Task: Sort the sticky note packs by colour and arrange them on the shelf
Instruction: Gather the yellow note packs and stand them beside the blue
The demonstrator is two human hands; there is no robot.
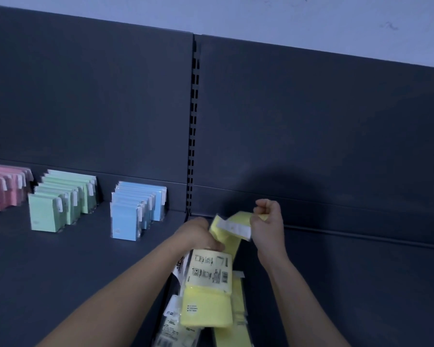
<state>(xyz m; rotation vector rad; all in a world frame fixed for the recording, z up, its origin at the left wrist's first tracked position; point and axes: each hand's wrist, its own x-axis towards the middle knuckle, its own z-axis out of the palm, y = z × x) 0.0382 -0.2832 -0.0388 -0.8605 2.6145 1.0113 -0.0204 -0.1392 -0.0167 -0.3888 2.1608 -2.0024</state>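
A big dark grey back panel stands behind everything, with a pale wall above it. A thin post with many little slots runs down the middle of the panel. Below lies the dark grey shelf.

On the left part of the shelf, three rows of sticky note packs stand upright, one pack behind the next. The pink packs are far left and partly cut off by the edge. The green packs stand just beside them. The blue packs come next, a little apart from the green. Each pack has a small white tab near its top right corner. Any print on the tabs is too small to read.

At the bottom, in the middle, a messy pile of yellow packs lies flat. The top one has a pale label with black boxes and a barcode. The words are too blurry to read. A few black dots and lines sit lower on the pile.

Both hands hold one yellow pack up above the pile, in front of the post. The right hand pinches its top end with curled fingers. The left hand grips its lower left side. A white sticker on this pack has faint marks I cannot read.
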